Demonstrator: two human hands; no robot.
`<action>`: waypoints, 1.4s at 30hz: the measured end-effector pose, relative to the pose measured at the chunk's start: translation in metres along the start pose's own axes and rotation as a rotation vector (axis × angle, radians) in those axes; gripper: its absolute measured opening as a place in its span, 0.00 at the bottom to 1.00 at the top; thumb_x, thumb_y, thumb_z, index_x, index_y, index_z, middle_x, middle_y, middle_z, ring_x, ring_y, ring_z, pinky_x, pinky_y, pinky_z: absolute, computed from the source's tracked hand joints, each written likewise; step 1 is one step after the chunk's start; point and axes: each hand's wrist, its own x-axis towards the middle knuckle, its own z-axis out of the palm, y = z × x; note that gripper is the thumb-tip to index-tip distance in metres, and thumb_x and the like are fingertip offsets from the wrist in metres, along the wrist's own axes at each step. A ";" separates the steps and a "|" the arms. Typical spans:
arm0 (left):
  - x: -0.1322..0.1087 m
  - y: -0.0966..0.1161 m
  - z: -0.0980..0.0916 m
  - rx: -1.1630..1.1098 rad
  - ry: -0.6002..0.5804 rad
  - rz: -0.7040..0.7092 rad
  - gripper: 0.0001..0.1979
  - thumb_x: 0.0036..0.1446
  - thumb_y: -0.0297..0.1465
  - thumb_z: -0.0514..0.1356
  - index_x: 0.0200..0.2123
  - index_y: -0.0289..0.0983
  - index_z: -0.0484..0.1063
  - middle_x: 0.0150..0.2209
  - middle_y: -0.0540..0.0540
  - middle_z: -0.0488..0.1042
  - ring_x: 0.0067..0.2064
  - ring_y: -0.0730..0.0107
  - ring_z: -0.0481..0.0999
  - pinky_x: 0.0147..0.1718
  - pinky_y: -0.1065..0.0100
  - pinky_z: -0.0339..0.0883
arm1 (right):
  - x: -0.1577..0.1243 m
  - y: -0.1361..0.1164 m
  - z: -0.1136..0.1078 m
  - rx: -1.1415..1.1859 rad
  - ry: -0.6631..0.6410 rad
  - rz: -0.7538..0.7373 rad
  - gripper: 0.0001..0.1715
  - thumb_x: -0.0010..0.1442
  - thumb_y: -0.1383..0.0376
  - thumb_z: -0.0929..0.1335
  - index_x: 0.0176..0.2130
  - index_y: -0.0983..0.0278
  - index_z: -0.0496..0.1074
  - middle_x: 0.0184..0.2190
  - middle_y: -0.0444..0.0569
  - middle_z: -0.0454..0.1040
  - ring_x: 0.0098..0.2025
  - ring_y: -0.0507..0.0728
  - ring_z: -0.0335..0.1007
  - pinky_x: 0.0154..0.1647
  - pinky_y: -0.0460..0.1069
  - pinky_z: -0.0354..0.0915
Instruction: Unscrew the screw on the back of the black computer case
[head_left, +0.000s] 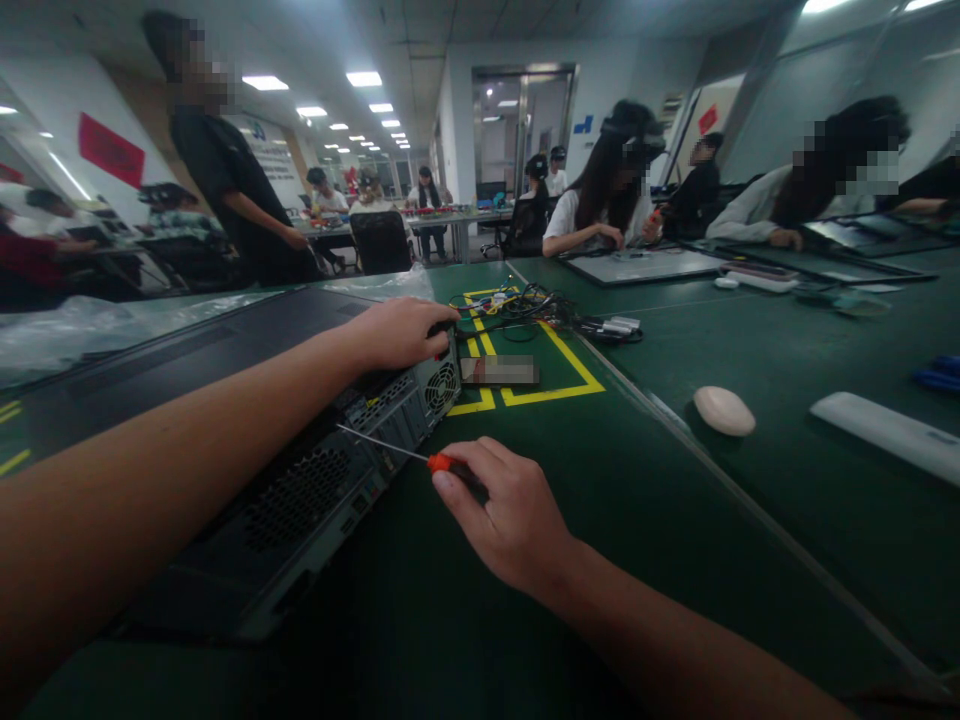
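A black computer case (300, 510) lies on its side at the left, its metal back panel with vent holes and a fan grille facing me. My left hand (401, 335) reaches across it, fingers bent over its far top corner, gripping it there. In my right hand (517, 510) is a screwdriver (442, 463) with an orange and dark handle, held between thumb and fingers. Its thin shaft points left, with the tip in front of the back panel. Whether the tip touches the panel I cannot tell.
Behind the case, a bundle of cables (532, 305) lies by yellow tape marks (559, 397) on the green table (637, 490). A pale mouse (724, 411) and a long white bar (885, 432) lie right. Clear plastic wrap (127, 330) is at left. Co-workers sit across the table.
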 end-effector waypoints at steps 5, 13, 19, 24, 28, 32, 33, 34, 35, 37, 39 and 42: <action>0.000 0.000 0.000 -0.011 0.000 0.021 0.30 0.69 0.38 0.52 0.70 0.40 0.73 0.65 0.36 0.79 0.62 0.45 0.80 0.62 0.49 0.71 | -0.001 0.003 0.003 0.076 -0.003 0.021 0.14 0.71 0.59 0.71 0.54 0.60 0.75 0.48 0.52 0.84 0.46 0.60 0.82 0.47 0.54 0.77; 0.001 -0.001 0.000 -0.014 -0.004 0.011 0.31 0.68 0.39 0.53 0.71 0.41 0.73 0.66 0.37 0.79 0.62 0.46 0.80 0.62 0.50 0.71 | 0.000 0.005 0.003 0.045 -0.022 0.005 0.07 0.72 0.65 0.69 0.50 0.60 0.74 0.46 0.51 0.83 0.45 0.59 0.82 0.46 0.54 0.77; 0.001 -0.001 0.001 -0.001 -0.005 0.012 0.31 0.70 0.38 0.52 0.72 0.38 0.71 0.68 0.36 0.77 0.65 0.46 0.78 0.64 0.50 0.70 | 0.000 0.004 0.002 0.024 -0.018 -0.008 0.07 0.72 0.65 0.69 0.50 0.61 0.74 0.45 0.52 0.82 0.44 0.59 0.82 0.45 0.54 0.76; 0.001 0.000 0.001 0.023 -0.008 0.013 0.31 0.70 0.38 0.50 0.72 0.37 0.71 0.69 0.37 0.76 0.66 0.47 0.78 0.64 0.51 0.70 | 0.000 0.003 0.002 0.017 -0.028 -0.001 0.07 0.72 0.65 0.69 0.50 0.60 0.74 0.45 0.51 0.82 0.45 0.59 0.82 0.46 0.53 0.76; 0.001 0.000 0.001 0.014 -0.007 0.010 0.31 0.70 0.38 0.51 0.72 0.38 0.71 0.68 0.36 0.77 0.64 0.46 0.79 0.64 0.51 0.71 | 0.000 0.004 0.003 0.008 -0.017 -0.008 0.06 0.73 0.64 0.69 0.50 0.60 0.75 0.44 0.51 0.82 0.43 0.59 0.82 0.45 0.53 0.75; 0.001 -0.001 0.001 0.009 -0.012 0.013 0.31 0.70 0.38 0.52 0.72 0.38 0.71 0.68 0.36 0.77 0.64 0.46 0.79 0.64 0.50 0.71 | -0.001 0.005 0.003 0.021 -0.009 -0.009 0.07 0.73 0.63 0.69 0.50 0.60 0.75 0.44 0.50 0.82 0.43 0.59 0.81 0.45 0.53 0.74; 0.001 -0.001 0.001 0.009 -0.014 0.017 0.31 0.70 0.38 0.52 0.72 0.37 0.71 0.68 0.36 0.77 0.64 0.46 0.79 0.64 0.50 0.71 | -0.001 0.005 0.003 0.020 -0.011 -0.007 0.07 0.73 0.63 0.69 0.50 0.60 0.75 0.44 0.50 0.83 0.43 0.59 0.81 0.45 0.53 0.74; 0.001 -0.001 0.000 0.010 -0.015 0.020 0.31 0.70 0.38 0.51 0.72 0.37 0.71 0.68 0.36 0.77 0.64 0.46 0.79 0.64 0.50 0.71 | 0.000 0.005 0.003 0.018 -0.011 -0.006 0.07 0.73 0.62 0.69 0.50 0.60 0.75 0.44 0.50 0.83 0.43 0.59 0.81 0.44 0.53 0.74; 0.001 -0.001 0.000 0.010 -0.018 0.023 0.31 0.70 0.37 0.51 0.72 0.37 0.71 0.68 0.36 0.77 0.65 0.46 0.78 0.64 0.51 0.70 | 0.000 0.005 0.003 0.015 -0.011 -0.006 0.07 0.73 0.62 0.69 0.49 0.60 0.75 0.44 0.50 0.83 0.42 0.59 0.81 0.44 0.53 0.73; 0.001 0.000 0.000 0.010 -0.022 0.023 0.31 0.70 0.37 0.51 0.72 0.36 0.71 0.68 0.35 0.77 0.65 0.46 0.78 0.65 0.52 0.70 | 0.000 0.005 0.003 0.013 -0.008 -0.007 0.07 0.73 0.62 0.69 0.49 0.60 0.75 0.43 0.50 0.83 0.42 0.58 0.81 0.43 0.53 0.73; 0.000 0.000 0.000 0.012 -0.022 0.013 0.31 0.70 0.38 0.51 0.72 0.36 0.71 0.68 0.35 0.77 0.65 0.46 0.78 0.64 0.52 0.70 | 0.000 0.004 0.003 0.013 -0.001 -0.007 0.07 0.73 0.62 0.69 0.49 0.60 0.76 0.43 0.50 0.82 0.42 0.58 0.80 0.43 0.53 0.73; 0.000 0.002 -0.001 0.008 -0.023 0.003 0.31 0.70 0.37 0.51 0.73 0.37 0.70 0.68 0.35 0.77 0.65 0.46 0.78 0.63 0.51 0.70 | 0.000 0.004 0.003 0.019 0.001 0.000 0.08 0.73 0.62 0.69 0.50 0.61 0.76 0.43 0.50 0.82 0.41 0.58 0.80 0.43 0.53 0.73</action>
